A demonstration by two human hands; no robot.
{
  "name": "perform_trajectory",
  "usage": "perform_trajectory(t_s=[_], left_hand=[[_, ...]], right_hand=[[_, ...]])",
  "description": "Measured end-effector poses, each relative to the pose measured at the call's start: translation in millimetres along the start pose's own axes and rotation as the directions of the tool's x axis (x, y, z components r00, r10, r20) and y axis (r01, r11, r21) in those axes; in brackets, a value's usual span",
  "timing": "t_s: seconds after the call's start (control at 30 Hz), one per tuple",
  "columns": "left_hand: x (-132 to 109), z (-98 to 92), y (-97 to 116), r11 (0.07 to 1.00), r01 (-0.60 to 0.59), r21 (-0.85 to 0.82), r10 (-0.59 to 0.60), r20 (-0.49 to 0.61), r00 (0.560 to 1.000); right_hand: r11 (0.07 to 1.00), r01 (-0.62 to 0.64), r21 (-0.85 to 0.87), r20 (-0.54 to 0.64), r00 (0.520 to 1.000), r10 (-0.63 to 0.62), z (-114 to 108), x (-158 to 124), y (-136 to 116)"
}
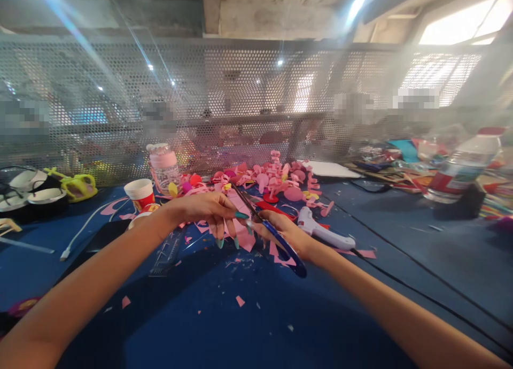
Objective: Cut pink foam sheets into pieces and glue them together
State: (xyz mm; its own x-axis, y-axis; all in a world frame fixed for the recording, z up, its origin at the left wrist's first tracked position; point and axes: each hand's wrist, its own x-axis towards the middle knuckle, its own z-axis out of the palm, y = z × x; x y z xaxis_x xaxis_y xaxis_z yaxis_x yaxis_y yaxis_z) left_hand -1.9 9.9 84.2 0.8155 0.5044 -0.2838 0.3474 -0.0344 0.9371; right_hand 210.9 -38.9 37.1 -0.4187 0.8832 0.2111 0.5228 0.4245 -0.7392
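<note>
My right hand (282,231) grips a pair of scissors (284,246) with blue handles. Their dark blades point up and away to the left. Close beside it, my left hand (212,211) has its thumb and fingers drawn together near the blades. Whatever is pinched there is too small or hidden to name. Pink paper (245,236) shows behind and below the fingers; I cannot tell whether the left hand touches it. A clear ruler (165,255) lies under the left wrist. Just right of my right hand is a white glue gun (326,231).
Beyond the hands lies a heap of pink cut pieces (262,182). A paper cup (139,191) and a pink-lidded jar (163,168) stand left of it. A perforated metal screen (248,91) closes the back. On the right are a bottle (460,168) and black cords (401,251).
</note>
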Motion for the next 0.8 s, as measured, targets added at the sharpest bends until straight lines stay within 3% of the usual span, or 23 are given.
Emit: perform_trajectory(t_s=[0.2,0.5,0.6,0.7,0.8], left_hand=[[-1,1.4,1,1.0,-0.022,0.012,0.022,-0.016,1.0],[-4,7.3,8,1.0,-0.013,-0.025,0.013,0.004,1.0],[-5,10.0,11,0.994,0.017,-0.112,-0.016,0.006,1.0],[-4,10.3,12,0.974,0.073,-0.214,-0.068,0.033,0.997],[-2,9.0,10,0.948,0.089,-0.304,-0.088,0.017,0.996]], right_hand=[[0.999,0.036,0.026,0.076,0.996,-0.038,-7,-2,-6],[1.0,0.001,-0.018,0.112,0.994,0.001,-12,-7,-19],[0.982,-0.128,0.14,0.182,0.978,0.102,-9,-8,-18],[0.898,-0.303,0.318,0.312,0.928,0.203,-4,-7,-16],[0.871,-0.334,0.36,0.343,0.916,0.209,-2,-5,-18]])
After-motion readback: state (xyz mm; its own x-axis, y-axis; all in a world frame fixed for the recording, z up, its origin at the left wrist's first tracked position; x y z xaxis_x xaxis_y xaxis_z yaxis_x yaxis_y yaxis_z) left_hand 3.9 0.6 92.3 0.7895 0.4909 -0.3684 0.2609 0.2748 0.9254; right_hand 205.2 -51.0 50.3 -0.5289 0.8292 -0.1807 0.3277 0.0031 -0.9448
